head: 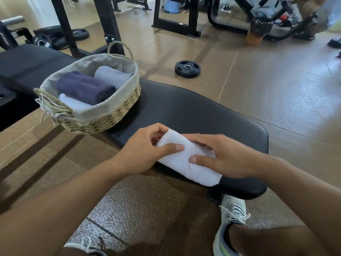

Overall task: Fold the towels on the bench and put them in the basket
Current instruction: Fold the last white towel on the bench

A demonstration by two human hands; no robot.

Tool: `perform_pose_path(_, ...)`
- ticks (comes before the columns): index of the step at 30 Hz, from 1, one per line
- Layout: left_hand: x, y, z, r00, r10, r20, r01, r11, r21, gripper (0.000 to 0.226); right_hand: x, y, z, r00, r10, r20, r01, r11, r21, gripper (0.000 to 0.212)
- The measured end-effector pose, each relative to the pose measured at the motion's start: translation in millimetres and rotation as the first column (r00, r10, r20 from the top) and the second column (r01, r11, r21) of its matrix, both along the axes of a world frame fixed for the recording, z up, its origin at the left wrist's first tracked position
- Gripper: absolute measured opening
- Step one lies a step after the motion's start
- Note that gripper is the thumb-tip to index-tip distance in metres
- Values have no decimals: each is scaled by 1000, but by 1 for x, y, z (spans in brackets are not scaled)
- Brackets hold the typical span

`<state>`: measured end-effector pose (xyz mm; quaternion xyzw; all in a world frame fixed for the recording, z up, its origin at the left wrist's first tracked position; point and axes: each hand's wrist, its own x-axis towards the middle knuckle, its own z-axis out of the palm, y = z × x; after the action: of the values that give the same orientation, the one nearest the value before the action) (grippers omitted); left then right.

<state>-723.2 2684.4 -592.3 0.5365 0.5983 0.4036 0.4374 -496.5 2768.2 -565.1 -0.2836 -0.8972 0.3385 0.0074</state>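
I take the basket [103, 115] as my landmark: it sits on the black desk [193, 111], hanging a little over the desk's near-left edge, woven straw with a grey cloth liner and a rope handle at each end. Inside it I count three rolled towels: a white roll [73, 103] at the near-left end, a navy roll [84, 87] lying across the middle and partly on top of the white one, and a grey roll [112, 75] at the far-right end beside the navy one. To the right of the basket and nearer to me, my left hand [145, 150] has its grip on a white towel [186, 161], thumb laid over the top of the roll and fingers curled round its far-left end. The towel lies on the desk's near edge as a thick roll, well apart from the basket. Further right, my right hand [225, 156] holds the same towel, thumb pressed into its middle and fingers bent over its far side. Beyond the basket to the right, a weight plate [187, 68] lies flat on the brown floor [267, 93]. Below the desk, right of the basket, I see my shoe [230, 224] on the floor.
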Motion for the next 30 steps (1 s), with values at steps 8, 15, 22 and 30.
perform_pose_path(8, -7, 4, 4, 980, 40, 196, -24, 996, -82, 40, -2, 6, 2, 975, -150, -161, 88, 935, -343, 51)
perform_pose_path(15, -17, 10, 11, 954, 188, 234, -184, 982, -40, 45, -16, 15, 7, 948, -219, -230, 94, 884, -457, 48)
perform_pose_path(22, -54, 14, 40, 803, 544, 243, -572, 819, 55, 33, -78, 13, 17, 928, -213, -305, 57, 892, -449, 44)
perform_pose_path(30, -109, 21, 52, 603, 766, -221, -637, 630, 444, 31, -159, 28, 30, 788, -405, -463, 266, 903, -338, 23)
